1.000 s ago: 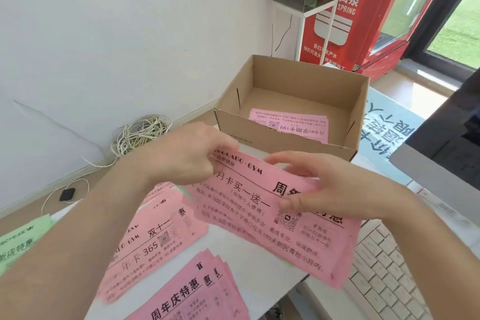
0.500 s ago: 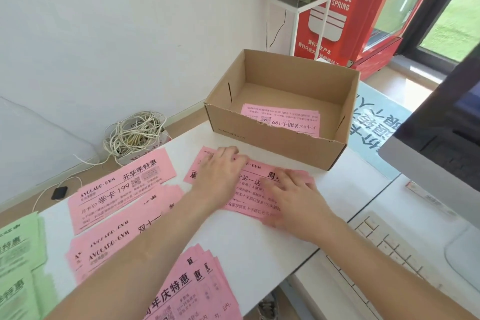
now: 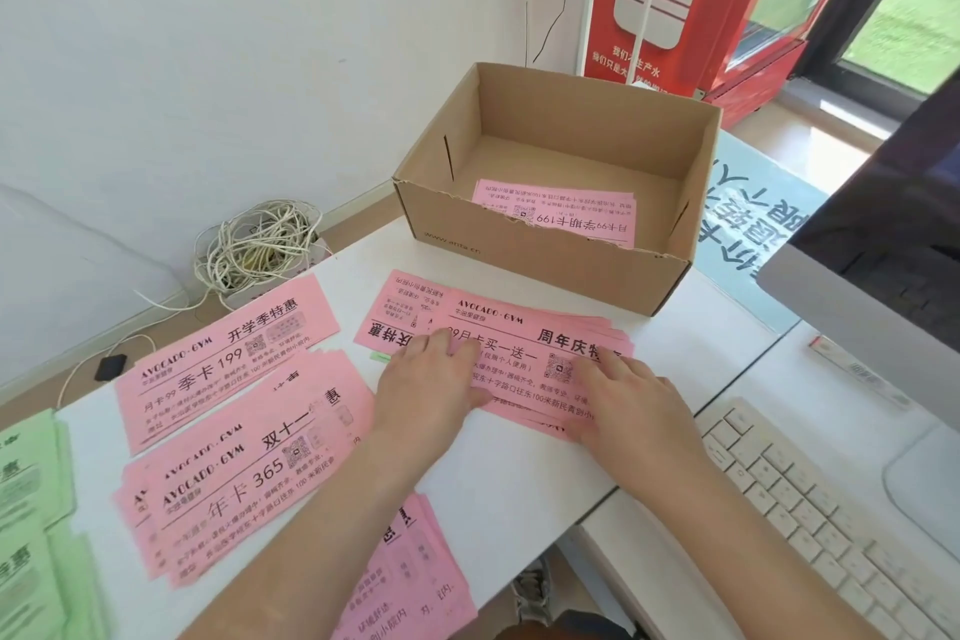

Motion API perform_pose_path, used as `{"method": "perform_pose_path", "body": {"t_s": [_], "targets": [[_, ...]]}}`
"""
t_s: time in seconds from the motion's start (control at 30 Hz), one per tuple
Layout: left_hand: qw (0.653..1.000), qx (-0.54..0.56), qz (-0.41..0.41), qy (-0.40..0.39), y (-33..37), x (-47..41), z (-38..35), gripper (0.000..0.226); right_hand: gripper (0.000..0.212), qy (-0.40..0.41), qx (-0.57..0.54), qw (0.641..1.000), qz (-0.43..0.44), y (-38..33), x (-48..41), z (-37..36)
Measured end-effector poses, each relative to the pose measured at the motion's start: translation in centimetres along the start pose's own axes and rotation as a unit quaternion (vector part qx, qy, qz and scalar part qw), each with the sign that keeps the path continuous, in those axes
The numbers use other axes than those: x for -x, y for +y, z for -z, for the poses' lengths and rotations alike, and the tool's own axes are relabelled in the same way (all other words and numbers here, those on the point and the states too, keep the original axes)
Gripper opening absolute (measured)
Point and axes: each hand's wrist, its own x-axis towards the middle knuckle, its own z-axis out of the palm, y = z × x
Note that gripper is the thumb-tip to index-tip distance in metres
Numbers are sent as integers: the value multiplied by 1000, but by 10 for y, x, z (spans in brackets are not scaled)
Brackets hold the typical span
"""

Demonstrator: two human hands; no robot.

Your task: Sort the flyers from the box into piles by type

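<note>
An open cardboard box (image 3: 545, 270) stands at the back of the white desk, with pink flyers (image 3: 558, 213) lying on its floor. In front of it lies a fanned pile of pink anniversary flyers (image 3: 524, 327). My left hand (image 3: 431, 385) rests flat on that pile's left part and my right hand (image 3: 631, 400) presses its right part. Further left lie a pink 199 flyer pile (image 3: 218, 353) and a pink 365 flyer pile (image 3: 228, 478). Another pink pile (image 3: 410, 582) sits at the desk's near edge, under my left forearm.
Green flyers (image 3: 28, 509) lie at the far left. A white keyboard (image 3: 810, 520) and a monitor (image 3: 883, 234) are on the right. A coil of white cable (image 3: 260, 244) sits by the wall, and a red cabinet (image 3: 691, 0) stands behind the box.
One second ago both hands held the pink anniversary flyers up in the air. They were laid on the desk in front of the box, and both hands now rest on the pile.
</note>
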Motion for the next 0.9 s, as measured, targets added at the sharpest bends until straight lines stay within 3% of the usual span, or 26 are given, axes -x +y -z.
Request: {"method": "perform_pose_path", "body": {"t_s": [0.23,0.33,0.47,0.53,0.63,0.7,0.8,0.9], "targets": [[980,-71,-180,56,-20,-2,-4,17,50,15,52,996,64,3,-3,-3],[966,-84,-236,54,-25,-2,-3,42,39,29,45,995,81,6,-3,1],[977,-82,-182,74,-18,-2,3,78,73,-12,30,997,76,12,3,9],[978,-81,-174,78,-11,-2,6,82,78,-28,24,998,54,16,7,17],[975,-101,-173,96,-6,-1,1,76,49,34,-32,999,27,23,9,15],[980,-98,-161,57,-2,2,3,74,32,99,-109,989,4,24,9,12],[984,-103,-142,26,7,8,3,56,18,159,-151,975,17,17,7,7],[988,-14,-142,51,23,11,1,34,16,193,-154,968,52,5,3,5]]}}
